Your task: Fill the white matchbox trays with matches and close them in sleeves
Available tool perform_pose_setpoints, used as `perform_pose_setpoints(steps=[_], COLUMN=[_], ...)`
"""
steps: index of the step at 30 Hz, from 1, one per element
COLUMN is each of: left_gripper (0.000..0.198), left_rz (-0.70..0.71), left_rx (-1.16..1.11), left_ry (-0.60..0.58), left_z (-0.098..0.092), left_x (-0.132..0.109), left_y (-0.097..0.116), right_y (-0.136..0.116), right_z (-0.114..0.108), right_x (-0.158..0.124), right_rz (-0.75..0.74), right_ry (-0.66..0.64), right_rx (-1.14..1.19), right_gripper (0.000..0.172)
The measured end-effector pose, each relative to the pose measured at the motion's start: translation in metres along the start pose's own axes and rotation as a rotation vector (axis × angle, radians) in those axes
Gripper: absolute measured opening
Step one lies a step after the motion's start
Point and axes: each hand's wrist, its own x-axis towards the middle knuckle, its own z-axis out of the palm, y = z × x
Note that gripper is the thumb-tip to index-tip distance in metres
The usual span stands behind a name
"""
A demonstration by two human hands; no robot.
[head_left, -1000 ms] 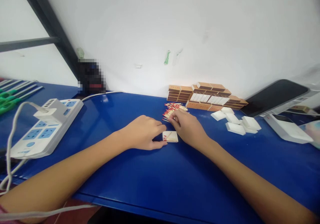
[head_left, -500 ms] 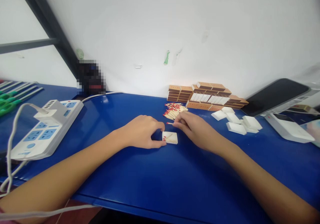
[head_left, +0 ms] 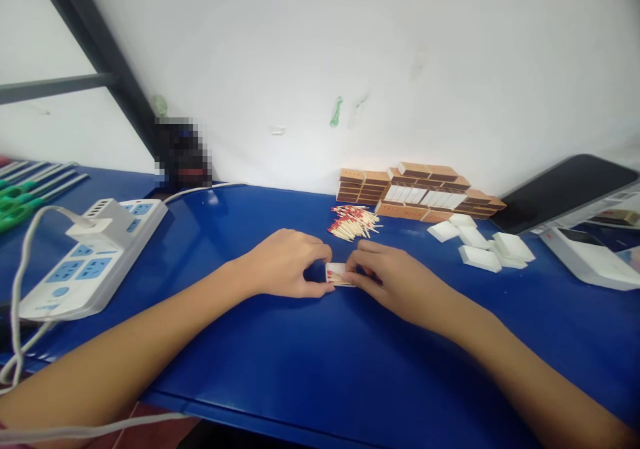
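A small white matchbox tray (head_left: 336,267) lies on the blue table, with a few red-tipped matches inside. My left hand (head_left: 293,264) grips the tray's left end between thumb and fingers. From the right, my right hand (head_left: 383,272) reaches over the tray, its thumb and fingers pinched on a match whose stick is mostly covered by the fingers. Just behind the hands lies a loose pile of red-headed matches (head_left: 354,223).
Brown matchboxes (head_left: 420,192) are stacked against the wall. Several white trays (head_left: 480,258) lie at right, beside a dark-screened device (head_left: 565,192) and a white box (head_left: 590,262). A power strip (head_left: 95,262) with a white cable sits left, near green-handled tools (head_left: 20,202).
My right hand has moved from beside the match pile down to the tray, carrying a match. My left hand stays at the tray's left end.
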Motion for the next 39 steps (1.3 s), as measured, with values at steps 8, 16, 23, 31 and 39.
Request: perform_pose_setpoints(steps=[8, 16, 23, 31, 39], left_gripper=[0.03, 0.03, 0.032, 0.03, 0.031], left_rz=[0.007, 0.013, 0.026, 0.027, 0.013], left_rx=[0.027, 0.035, 0.091, 0.121, 0.121], left_ry=[0.011, 0.005, 0.004, -0.019, -0.02], left_z=[0.002, 0.002, 0.002, -0.001, -0.001], left_x=[-0.001, -0.001, -0.002, -0.001, -0.002], left_y=[-0.001, 0.0, -0.001, 0.0, -0.002], right_y=[-0.006, 0.018, 0.03, 0.027, 0.027], right_z=[0.001, -0.004, 0.015, 0.017, 0.002], right_x=[0.0, 0.01, 0.042, 0.046, 0.02], right_rz=[-0.052, 0.086, 0.094, 0.144, 0.136], right_ry=[-0.013, 0.321, 0.36, 0.253, 0.108], right_rx=[0.093, -0.029, -0.142, -0.184, -0.151], right_gripper=[0.019, 0.024, 0.016, 0.02, 0.021])
